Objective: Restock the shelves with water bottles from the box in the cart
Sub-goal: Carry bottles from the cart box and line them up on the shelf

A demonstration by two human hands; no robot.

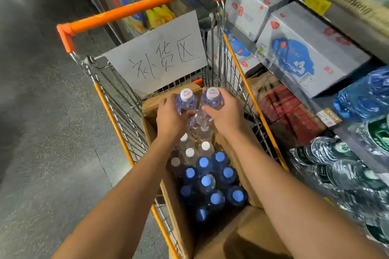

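An open cardboard box sits in a wire cart with an orange handle. It holds several white-capped clear bottles and several blue-capped bottles. My left hand grips one clear white-capped bottle by its neck. My right hand grips a second one the same way. Both bottles stand above the far end of the box, side by side.
A paper sign with handwriting hangs on the cart's far end. To the right, shelves carry white cartons, red cartons and shrink-wrapped bottle packs. Grey floor lies left of the cart.
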